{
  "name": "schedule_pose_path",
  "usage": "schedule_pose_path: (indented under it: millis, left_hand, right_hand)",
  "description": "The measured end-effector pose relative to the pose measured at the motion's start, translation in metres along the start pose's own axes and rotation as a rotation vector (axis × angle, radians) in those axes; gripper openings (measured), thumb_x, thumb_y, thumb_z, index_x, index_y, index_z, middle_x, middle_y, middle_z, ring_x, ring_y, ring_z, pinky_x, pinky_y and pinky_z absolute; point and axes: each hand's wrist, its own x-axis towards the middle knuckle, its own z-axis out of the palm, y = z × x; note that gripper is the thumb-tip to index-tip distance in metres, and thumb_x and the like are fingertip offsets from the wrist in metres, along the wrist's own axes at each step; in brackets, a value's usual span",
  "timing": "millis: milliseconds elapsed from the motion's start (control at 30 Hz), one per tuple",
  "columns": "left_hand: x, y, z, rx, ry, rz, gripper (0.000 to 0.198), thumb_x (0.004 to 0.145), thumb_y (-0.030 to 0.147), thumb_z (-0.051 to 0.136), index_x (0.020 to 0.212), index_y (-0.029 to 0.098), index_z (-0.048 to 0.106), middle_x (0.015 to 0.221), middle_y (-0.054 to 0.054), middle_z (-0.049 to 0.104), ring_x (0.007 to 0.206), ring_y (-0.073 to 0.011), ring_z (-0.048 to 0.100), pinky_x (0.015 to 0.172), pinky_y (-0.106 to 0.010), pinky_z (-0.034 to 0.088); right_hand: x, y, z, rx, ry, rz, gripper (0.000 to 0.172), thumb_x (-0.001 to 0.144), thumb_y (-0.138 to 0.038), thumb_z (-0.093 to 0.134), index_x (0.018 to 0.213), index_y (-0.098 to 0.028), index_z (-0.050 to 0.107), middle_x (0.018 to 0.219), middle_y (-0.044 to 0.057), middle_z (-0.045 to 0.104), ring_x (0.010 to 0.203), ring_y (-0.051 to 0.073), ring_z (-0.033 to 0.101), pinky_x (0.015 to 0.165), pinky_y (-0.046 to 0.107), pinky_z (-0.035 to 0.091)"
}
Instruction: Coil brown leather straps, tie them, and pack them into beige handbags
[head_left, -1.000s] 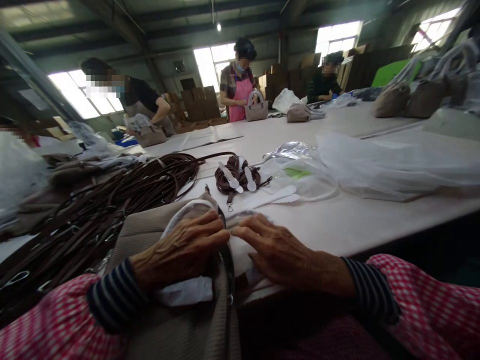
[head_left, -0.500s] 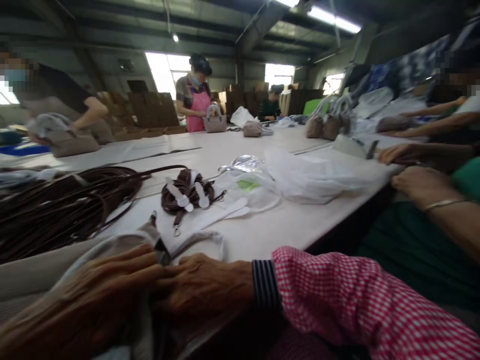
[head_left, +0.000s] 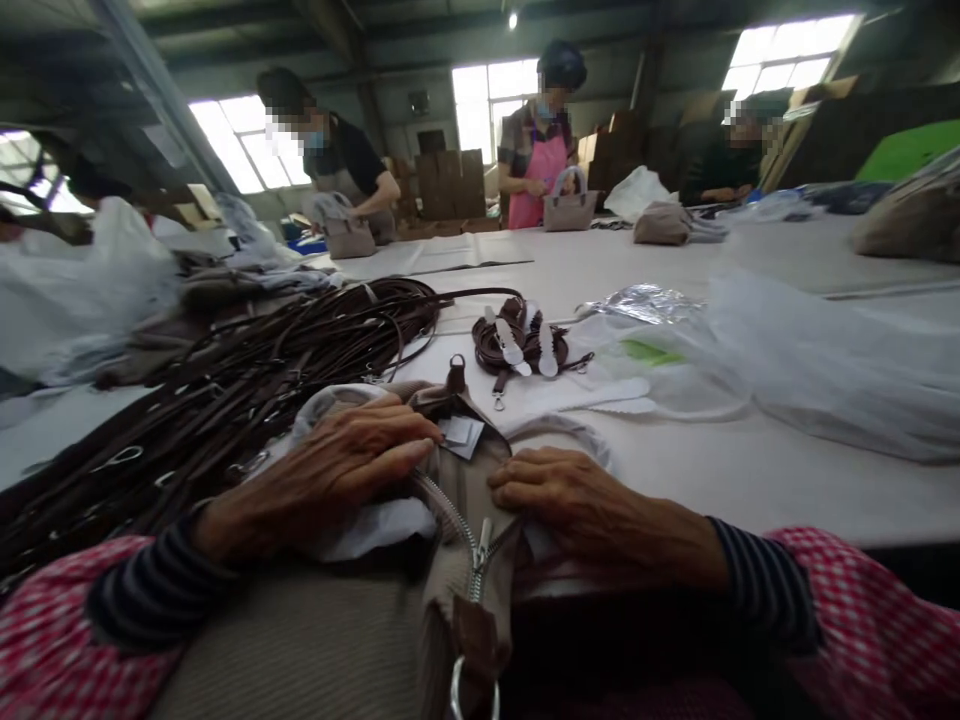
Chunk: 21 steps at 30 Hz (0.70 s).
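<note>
A taupe fabric handbag (head_left: 300, 640) lies at the table's near edge, its mouth spread apart. My left hand (head_left: 337, 465) is closed over the left side of the opening, fingers pointing right. On the opposite side, my right hand (head_left: 570, 500) grips the rim with curled fingers. Between them, a metal zipper (head_left: 480, 565) is partly undone, its slider toward me. A small white label (head_left: 461, 436) shows inside the mouth. Brown leather tabs with metal rings sit at both ends of the bag. White wrapping (head_left: 375, 528) lies beside my left hand.
A long heap of dark brown straps (head_left: 247, 380) covers the left side. Ahead lies a coiled strap bundle (head_left: 521, 340) with white tags. Clear plastic bags (head_left: 825, 360) spread over the right. Several co-workers stand across the table, one holding a handbag (head_left: 570, 208).
The view has swung left and down, so things appear farther right. My hands, previously close together at the bag, are now apart on either side of its opening, and the zipper shows.
</note>
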Motion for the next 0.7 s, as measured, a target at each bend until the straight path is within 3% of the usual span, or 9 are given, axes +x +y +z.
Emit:
schedule_pose_path:
  millis: [100,167,233,333,433,500,633,700]
  left_hand:
    - [0.019,0.006,0.011,0.0,-0.132,-0.088,0.042,0.111,0.025,0.026,0.084,0.02,0.058,0.085,-0.006,0.064,0.078,-0.0217,0.056,0.074,-0.038,0.046]
    - [0.022,0.008,0.014,0.021,-0.156,-0.115,0.044,0.111,0.027,0.026,0.077,0.02,0.054,0.082,-0.005,0.06,0.076,-0.0216,0.052,0.072,-0.037,0.043]
    - [0.018,0.009,0.016,0.044,-0.131,-0.105,0.045,0.111,0.027,0.027,0.078,0.019,0.055,0.09,-0.007,0.062,0.083,-0.0226,0.053,0.078,-0.039,0.045]
    - [0.012,0.01,0.017,0.086,-0.069,-0.023,0.041,0.111,0.021,0.026,0.088,0.017,0.06,0.106,-0.011,0.066,0.102,-0.0259,0.056,0.096,-0.045,0.046]
    - [0.011,0.01,0.019,0.114,-0.049,0.048,0.039,0.11,0.017,0.029,0.086,0.017,0.06,0.098,-0.011,0.068,0.097,-0.0252,0.058,0.098,-0.046,0.046]
    - [0.014,0.009,0.02,0.132,-0.071,0.067,0.036,0.109,0.018,0.034,0.084,0.017,0.06,0.095,-0.01,0.068,0.091,-0.0244,0.058,0.096,-0.045,0.047]
    - [0.022,0.003,0.02,0.172,-0.099,0.102,0.03,0.107,0.018,0.04,0.089,0.018,0.064,0.101,-0.009,0.069,0.099,-0.025,0.059,0.099,-0.044,0.045]
    - [0.026,0.0,0.021,0.171,-0.108,0.078,0.031,0.107,0.018,0.041,0.085,0.019,0.063,0.098,-0.008,0.069,0.095,-0.0235,0.058,0.095,-0.042,0.045]
  right_hand:
    - [0.019,0.003,-0.013,-0.028,-0.062,0.031,0.018,0.097,-0.01,0.053,0.084,-0.017,0.062,0.09,0.005,0.067,0.082,0.017,0.058,0.078,0.03,0.042]
    - [0.032,0.004,-0.016,-0.078,-0.084,0.059,0.018,0.097,-0.01,0.051,0.084,-0.016,0.062,0.091,0.006,0.066,0.079,0.017,0.057,0.074,0.03,0.041]
    - [0.042,0.003,-0.014,-0.107,-0.08,0.102,0.016,0.097,-0.01,0.05,0.099,-0.014,0.065,0.101,0.008,0.067,0.081,0.019,0.058,0.073,0.031,0.041]
    - [0.05,0.002,-0.01,-0.089,-0.032,0.175,0.038,0.095,-0.007,0.047,0.131,-0.014,0.056,0.124,0.012,0.063,0.09,0.021,0.062,0.075,0.032,0.045]
    - [0.057,0.007,-0.009,-0.056,-0.039,0.206,0.053,0.093,-0.004,0.046,0.145,-0.014,0.045,0.137,0.015,0.058,0.094,0.021,0.064,0.078,0.032,0.047]
    - [0.064,0.014,-0.009,-0.041,-0.061,0.196,0.046,0.093,-0.004,0.046,0.138,-0.014,0.049,0.132,0.015,0.06,0.094,0.021,0.064,0.079,0.032,0.048]
    - [0.076,0.026,-0.005,-0.014,-0.022,0.207,0.018,0.098,-0.008,0.048,0.109,-0.015,0.059,0.111,0.01,0.065,0.093,0.019,0.063,0.081,0.03,0.048]
    - [0.079,0.027,0.0,-0.046,-0.01,0.243,0.014,0.1,-0.011,0.049,0.107,-0.016,0.06,0.111,0.01,0.066,0.092,0.018,0.064,0.079,0.029,0.049]
